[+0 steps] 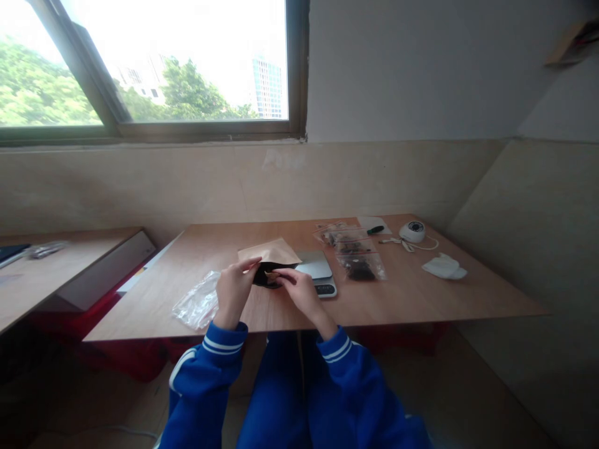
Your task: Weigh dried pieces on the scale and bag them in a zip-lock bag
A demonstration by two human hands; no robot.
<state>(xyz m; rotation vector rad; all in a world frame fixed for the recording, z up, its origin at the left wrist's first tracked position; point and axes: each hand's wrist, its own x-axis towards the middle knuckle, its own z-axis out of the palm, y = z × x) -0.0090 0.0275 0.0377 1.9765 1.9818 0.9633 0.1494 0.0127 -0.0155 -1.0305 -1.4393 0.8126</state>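
Note:
A brown kraft-paper pouch (270, 251) lies above the near part of the table, its mouth facing me and showing a dark inside. My left hand (233, 288) is closed on the left edge of that mouth. At the right side of the opening is my right hand (304, 293), its fingers pinched around a small brownish piece (271, 276) whose kind I cannot make out. A flat digital scale (317, 267) with a silver top sits just beyond my right hand, partly covered by the pouch. Beside my left wrist lies a crumpled clear plastic bag (196, 304).
Several clear zip bags with dark contents (360, 267) lie right of the scale. Behind them is a green-handled tool (375, 230). A white dome camera (412, 232) with a cable and a crumpled white sheet (444, 267) lie farther right. Another table (60, 268) stands left.

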